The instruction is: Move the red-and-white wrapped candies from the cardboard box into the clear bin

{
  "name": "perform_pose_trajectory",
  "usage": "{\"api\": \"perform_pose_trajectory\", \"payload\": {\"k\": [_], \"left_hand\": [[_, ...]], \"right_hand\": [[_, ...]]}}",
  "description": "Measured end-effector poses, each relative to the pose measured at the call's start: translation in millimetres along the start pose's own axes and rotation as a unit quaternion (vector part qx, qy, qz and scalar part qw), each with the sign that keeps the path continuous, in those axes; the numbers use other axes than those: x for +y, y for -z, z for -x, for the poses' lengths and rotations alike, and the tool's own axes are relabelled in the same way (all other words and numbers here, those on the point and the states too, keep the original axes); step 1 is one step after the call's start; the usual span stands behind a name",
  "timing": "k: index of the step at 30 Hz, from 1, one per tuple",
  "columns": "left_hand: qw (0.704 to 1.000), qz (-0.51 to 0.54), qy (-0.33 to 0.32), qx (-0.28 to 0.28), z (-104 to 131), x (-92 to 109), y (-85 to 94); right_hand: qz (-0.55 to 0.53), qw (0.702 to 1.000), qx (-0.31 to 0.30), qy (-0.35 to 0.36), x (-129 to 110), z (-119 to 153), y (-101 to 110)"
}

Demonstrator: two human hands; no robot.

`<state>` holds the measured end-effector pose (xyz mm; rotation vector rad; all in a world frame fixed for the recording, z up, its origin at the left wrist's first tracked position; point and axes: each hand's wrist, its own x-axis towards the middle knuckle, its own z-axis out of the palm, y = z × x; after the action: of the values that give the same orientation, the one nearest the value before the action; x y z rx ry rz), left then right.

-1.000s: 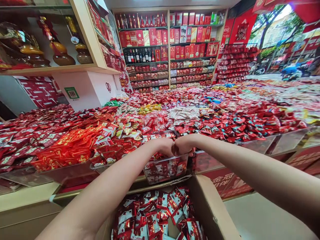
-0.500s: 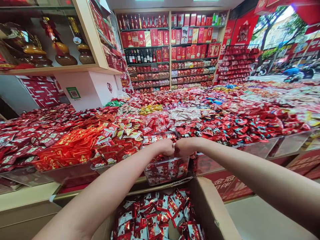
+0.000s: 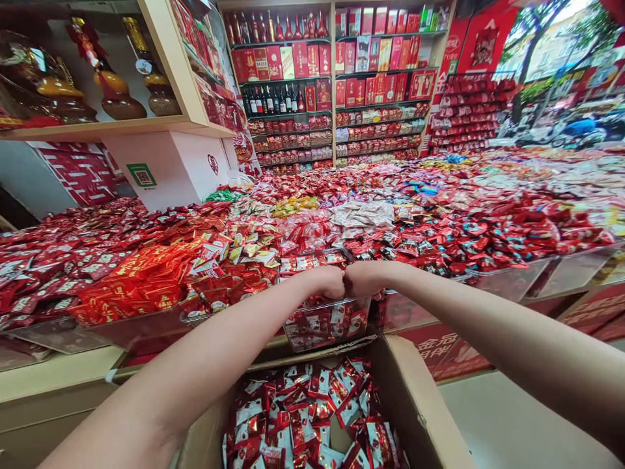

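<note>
Remaining over the clear bin (image 3: 326, 331) as before, our left hand (image 3: 331, 282) sits beside our right hand (image 3: 364, 279). We cannot tell grip opening or contents.

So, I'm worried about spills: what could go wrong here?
Red-and-white packets might spill over the front wall of the clear bin, with the left hand and right hand close together over it. Strays could drop into the open cardboard box below. The neighbouring packet pile sits close, so the two might get mixed.
</note>
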<state>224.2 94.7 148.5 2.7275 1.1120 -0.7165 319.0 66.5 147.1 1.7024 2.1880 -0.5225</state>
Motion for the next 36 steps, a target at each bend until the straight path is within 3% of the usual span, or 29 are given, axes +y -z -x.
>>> {"api": "perform_pose_trajectory", "payload": {"k": [5,11,16,19,23,28,32,36], "left_hand": [[0.999,0.015,0.015,0.041,6,-3,-0.3],[0.985,0.039,0.046,0.159,15,-7,-4.6],[0.97,0.06,0.072,0.223,22,-11,-3.7],[0.958,0.081,0.09,0.259,30,-20,1.1],[0.937,0.127,0.114,0.306,41,-41,9.7],[0.924,0.189,0.106,0.316,53,-58,14.7],[0.919,0.211,0.096,0.318,58,-59,12.7],[0.915,0.229,0.089,0.32,59,-58,10.9]], "right_hand": [[0.019,1.0,0.0,0.0,0,3,1],[0.04,0.993,0.114,0.001,0,8,9],[0.04,0.991,0.123,-0.03,-6,12,11],[0.014,0.995,0.093,-0.028,-7,16,14],[-0.019,0.998,0.049,0.031,-6,14,15],[-0.033,0.996,-0.031,0.077,-14,-6,11],[-0.068,0.986,-0.141,0.054,-19,-21,3],[-0.082,0.981,-0.173,0.034,-17,-26,-1]]}}
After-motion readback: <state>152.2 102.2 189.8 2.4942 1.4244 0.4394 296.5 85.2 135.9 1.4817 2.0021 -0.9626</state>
